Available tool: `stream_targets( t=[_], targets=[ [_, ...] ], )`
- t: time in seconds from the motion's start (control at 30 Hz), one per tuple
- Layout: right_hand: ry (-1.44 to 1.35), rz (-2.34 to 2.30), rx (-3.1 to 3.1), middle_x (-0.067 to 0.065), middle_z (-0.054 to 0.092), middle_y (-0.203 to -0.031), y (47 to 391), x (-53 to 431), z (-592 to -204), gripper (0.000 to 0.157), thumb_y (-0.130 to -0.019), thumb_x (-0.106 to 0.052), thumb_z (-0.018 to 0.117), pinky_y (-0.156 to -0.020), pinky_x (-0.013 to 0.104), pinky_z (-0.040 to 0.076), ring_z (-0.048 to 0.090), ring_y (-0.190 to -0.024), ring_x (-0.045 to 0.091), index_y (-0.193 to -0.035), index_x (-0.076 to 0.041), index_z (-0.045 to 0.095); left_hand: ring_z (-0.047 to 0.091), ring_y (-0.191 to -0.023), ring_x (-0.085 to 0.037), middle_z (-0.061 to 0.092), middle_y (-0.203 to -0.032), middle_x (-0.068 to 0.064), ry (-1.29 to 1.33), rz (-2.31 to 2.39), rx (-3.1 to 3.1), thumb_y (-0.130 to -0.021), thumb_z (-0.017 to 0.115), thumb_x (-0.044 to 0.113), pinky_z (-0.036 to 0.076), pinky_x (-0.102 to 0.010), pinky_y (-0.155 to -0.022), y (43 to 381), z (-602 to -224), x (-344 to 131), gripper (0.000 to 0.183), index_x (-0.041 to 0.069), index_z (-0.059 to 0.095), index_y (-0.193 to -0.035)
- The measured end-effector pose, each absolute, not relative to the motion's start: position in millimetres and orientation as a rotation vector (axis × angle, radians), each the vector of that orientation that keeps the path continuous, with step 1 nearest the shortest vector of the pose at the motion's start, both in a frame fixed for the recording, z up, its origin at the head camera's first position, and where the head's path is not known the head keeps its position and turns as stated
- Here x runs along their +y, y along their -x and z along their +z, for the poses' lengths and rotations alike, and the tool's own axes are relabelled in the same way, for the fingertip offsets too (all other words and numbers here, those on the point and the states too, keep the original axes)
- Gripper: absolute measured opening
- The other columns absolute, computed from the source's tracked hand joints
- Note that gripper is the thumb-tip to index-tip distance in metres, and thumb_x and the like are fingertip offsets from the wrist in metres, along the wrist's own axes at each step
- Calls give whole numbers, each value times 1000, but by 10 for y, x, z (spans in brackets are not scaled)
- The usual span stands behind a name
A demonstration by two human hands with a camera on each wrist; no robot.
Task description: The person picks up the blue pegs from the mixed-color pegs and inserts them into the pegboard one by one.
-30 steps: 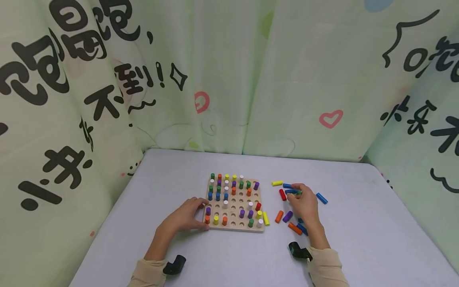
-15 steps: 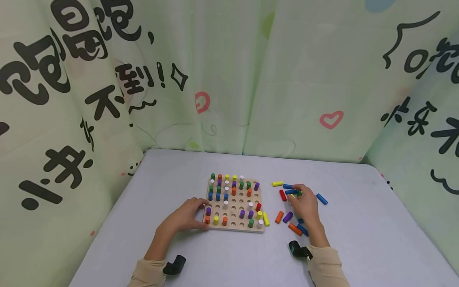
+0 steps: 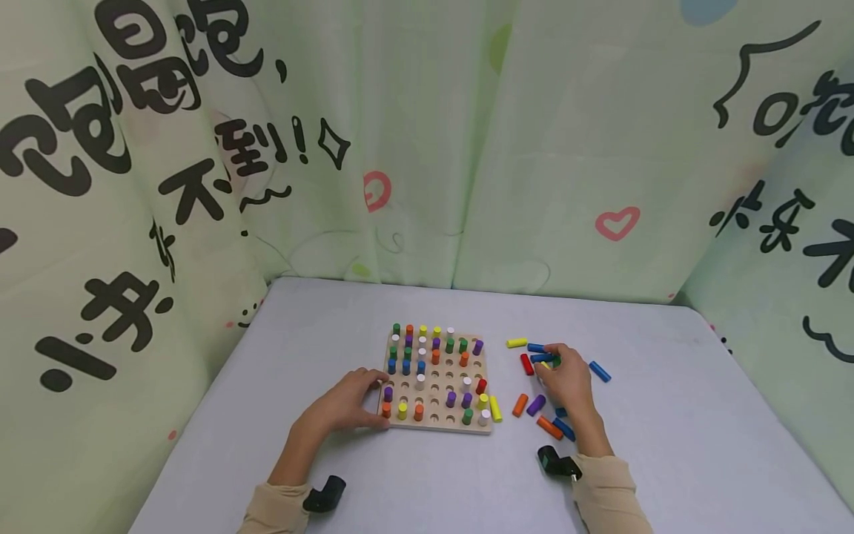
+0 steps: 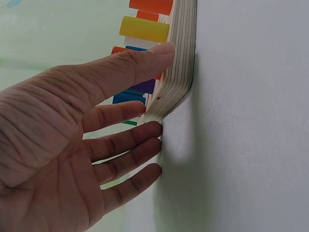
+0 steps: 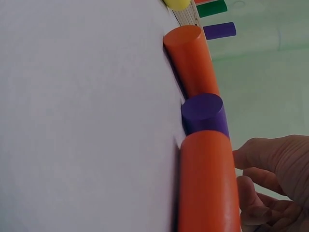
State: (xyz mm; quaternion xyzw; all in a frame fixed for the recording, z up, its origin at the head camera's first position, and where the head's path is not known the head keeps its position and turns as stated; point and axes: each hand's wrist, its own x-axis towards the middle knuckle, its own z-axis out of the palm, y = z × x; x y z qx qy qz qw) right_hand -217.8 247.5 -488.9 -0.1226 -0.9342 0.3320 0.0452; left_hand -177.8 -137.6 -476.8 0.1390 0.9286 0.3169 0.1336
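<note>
Since a second ago, a yellow peg [image 3: 545, 364] has emerged by the right hand [image 3: 571, 384], lower right of the head view; we can't tell whether its grip pinches (nudging could roll the blue peg [image 3: 541, 358] alongside). Left wrist: left hand [image 4: 67, 154] spread, thumb touching the pegboard [image 4: 181, 63], upper centre. Right wrist: orange peg [image 5: 208, 186] close up, that yellow one unseen.

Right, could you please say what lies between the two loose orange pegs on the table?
A purple peg lies between the orange peg nearer the board and the farther orange peg, as the right wrist view shows.
</note>
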Motion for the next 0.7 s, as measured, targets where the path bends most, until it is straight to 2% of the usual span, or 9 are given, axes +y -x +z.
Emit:
stream_targets(
  t=[0.7],
  targets=[
    [357, 1014, -2861, 28, 61, -125, 2167, 2454, -4907, 41, -95, -11, 69, -100, 54, 52, 56, -110, 40, -131, 5, 59, 55, -118, -27, 62, -122, -8, -392, 918, 2695, -75, 93, 27, 49, -52, -107, 1772, -4768, -1379, 70, 9, 60, -134]
  ],
)
